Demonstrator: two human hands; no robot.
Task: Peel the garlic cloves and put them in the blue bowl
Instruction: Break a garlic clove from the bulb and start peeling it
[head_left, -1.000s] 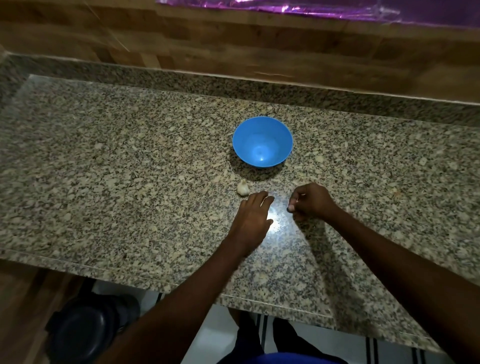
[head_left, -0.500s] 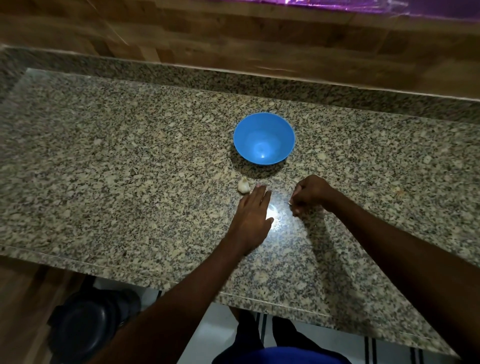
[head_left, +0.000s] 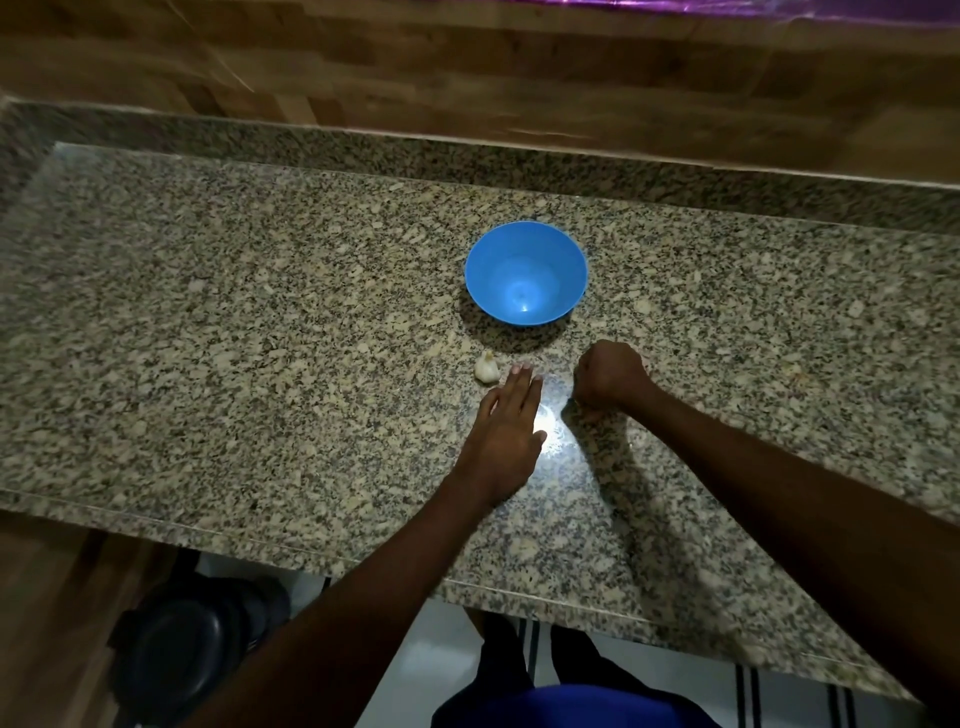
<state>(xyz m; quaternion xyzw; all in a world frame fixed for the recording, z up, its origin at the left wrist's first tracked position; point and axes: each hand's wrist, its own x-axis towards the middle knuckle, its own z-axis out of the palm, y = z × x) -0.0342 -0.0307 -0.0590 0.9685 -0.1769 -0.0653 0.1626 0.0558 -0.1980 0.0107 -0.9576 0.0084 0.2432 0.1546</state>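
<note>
The worktop (head_left: 260, 322) is speckled granite, polished and glossy, with a bright glare near the middle; the blue bowl (head_left: 525, 273) looks like smooth, shiny plastic. The garlic (head_left: 486, 368) has a papery, matt skin; the far wall (head_left: 467, 67) is wood-grained.

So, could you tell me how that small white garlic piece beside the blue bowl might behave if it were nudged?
The small white garlic piece looks rounded and lumpy, so it would probably wobble or roll briefly. It seems light, likely sliding easily on the polished speckled granite counter. Its papery skin may flake.
</note>
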